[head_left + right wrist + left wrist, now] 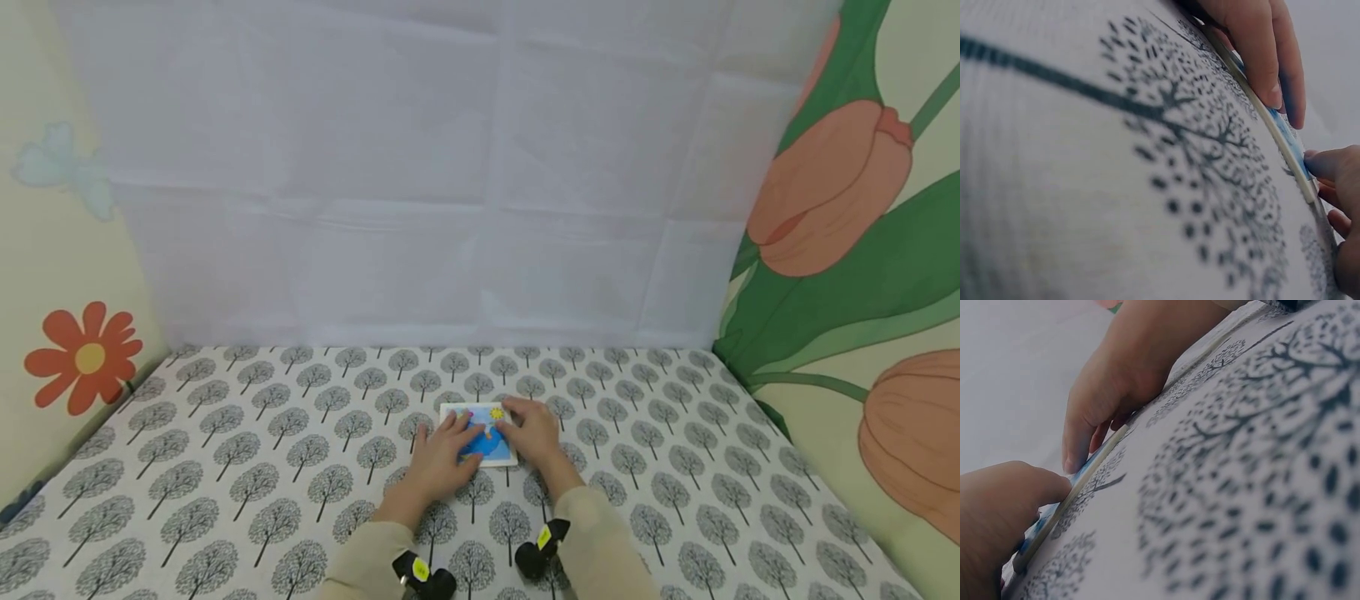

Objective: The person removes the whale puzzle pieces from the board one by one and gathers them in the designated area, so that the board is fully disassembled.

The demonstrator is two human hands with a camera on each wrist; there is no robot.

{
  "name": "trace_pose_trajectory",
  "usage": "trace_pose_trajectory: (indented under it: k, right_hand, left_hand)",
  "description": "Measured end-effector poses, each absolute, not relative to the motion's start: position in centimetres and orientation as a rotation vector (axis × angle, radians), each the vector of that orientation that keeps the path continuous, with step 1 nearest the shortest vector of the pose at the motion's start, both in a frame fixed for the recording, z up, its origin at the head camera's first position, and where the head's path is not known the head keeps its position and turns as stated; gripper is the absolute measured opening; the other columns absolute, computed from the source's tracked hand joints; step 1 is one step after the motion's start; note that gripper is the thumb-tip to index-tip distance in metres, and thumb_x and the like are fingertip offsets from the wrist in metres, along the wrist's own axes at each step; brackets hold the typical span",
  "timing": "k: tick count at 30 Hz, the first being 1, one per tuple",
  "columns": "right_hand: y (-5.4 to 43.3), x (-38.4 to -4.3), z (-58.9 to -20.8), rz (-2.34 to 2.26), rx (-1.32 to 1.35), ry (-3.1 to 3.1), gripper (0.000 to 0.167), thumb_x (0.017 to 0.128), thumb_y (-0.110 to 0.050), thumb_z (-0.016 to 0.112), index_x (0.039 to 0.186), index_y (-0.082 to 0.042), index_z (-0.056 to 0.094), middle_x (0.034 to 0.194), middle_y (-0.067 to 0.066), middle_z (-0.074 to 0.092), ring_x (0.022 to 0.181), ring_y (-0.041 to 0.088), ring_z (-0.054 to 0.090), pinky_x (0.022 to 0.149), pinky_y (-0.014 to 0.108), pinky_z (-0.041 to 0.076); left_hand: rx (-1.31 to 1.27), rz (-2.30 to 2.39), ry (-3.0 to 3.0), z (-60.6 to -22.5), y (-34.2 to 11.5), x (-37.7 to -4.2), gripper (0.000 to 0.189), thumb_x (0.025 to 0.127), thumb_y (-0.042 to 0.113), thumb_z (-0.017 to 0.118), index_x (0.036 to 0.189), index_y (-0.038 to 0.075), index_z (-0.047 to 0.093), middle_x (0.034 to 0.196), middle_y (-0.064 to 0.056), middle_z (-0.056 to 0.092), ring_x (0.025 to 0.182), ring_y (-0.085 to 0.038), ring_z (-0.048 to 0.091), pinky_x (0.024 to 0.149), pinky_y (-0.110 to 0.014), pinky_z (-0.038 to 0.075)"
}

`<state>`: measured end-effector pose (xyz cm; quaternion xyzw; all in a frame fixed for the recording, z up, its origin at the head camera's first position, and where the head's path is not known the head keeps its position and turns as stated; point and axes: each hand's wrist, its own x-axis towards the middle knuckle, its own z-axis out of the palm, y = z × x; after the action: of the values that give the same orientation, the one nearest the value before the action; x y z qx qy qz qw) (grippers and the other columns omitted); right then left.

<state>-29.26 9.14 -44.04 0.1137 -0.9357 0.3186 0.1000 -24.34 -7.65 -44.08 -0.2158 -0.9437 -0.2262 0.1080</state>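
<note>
A thin, roughly square picture board (491,446) lies flat on the cloth in the head view. It has a pale border and a blue picture with a yellow sun in one corner. My left hand (438,458) rests on its left part with the fingers spread, covering some of the picture. At the right side, my right hand (534,433) holds the board's edge, thumb over the picture and fingers curled by the rim. Seen from the right wrist, the right thumb (1322,164) touches the blue surface. The left wrist view shows the board (1054,519) nearly edge-on.
A white cloth with black trees (315,450) covers the table. Behind it hangs a white sheet (405,183). Painted walls flank both sides, with a red flower (90,358) on the left and large tulips (832,192) on the right.
</note>
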Motion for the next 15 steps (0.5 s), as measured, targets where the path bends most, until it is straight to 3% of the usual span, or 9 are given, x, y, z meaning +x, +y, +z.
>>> trace_pose_trajectory:
  k: [5, 15]
  right_hand:
    - [9.17, -29.23, -43.96, 0.953, 0.343, -2.782, 0.037, 0.078, -0.028, 0.062, 0.112, -0.012, 0.059, 0.118, 0.000, 0.052, 0.113, 0.023, 0.040, 0.096, 0.047, 0.021]
    - [9.16, -29.34, -43.71, 0.995, 0.319, -2.817, 0.034, 0.078, -0.029, 0.062, 0.110, -0.015, 0.061, 0.120, 0.000, 0.051, 0.116, 0.023, 0.037, 0.097, 0.046, 0.018]
  left_hand:
    - [-0.655, -0.612, -2.800, -44.26, -7.59, -24.21, 0.038, 0.086, 0.031, 0.050, 0.121, 0.018, 0.053, 0.133, -0.012, 0.035, 0.123, -0.033, 0.024, 0.090, -0.062, 0.010]
    - [-0.715, -0.542, -2.787, -44.12, -7.67, -23.91, 0.037, 0.088, 0.029, 0.045, 0.123, 0.017, 0.051, 0.133, -0.014, 0.033, 0.122, -0.035, 0.023, 0.089, -0.063, 0.012]
